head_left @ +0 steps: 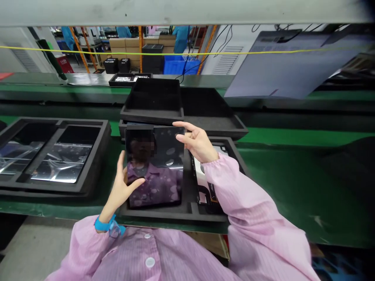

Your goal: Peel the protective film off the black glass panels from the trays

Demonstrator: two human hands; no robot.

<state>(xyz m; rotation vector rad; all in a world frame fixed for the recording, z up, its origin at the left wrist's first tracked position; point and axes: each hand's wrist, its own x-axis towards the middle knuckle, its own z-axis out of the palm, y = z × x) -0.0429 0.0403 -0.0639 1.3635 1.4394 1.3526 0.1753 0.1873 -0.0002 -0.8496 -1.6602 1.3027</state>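
Note:
I hold a dark glossy tablet screen (158, 168) upright over a black foam tray (187, 212). My left hand (123, 187) grips its lower left edge, thumb on the glass. My right hand (196, 142) pinches its upper right edge, index finger stretched along the top. The glass mirrors a person in a pink coat. A blue wrist strap (107, 226) circles my left wrist. In the tray's right pocket lies another device (205, 183), partly hidden by my right sleeve.
A second foam tray (55, 156) with two shiny screens sits to the left on the green conveyor belt (293, 175). Stacked empty black trays (175, 105) stand just beyond. Farther back are blue bins (178, 64), cardboard boxes and people in blue coats.

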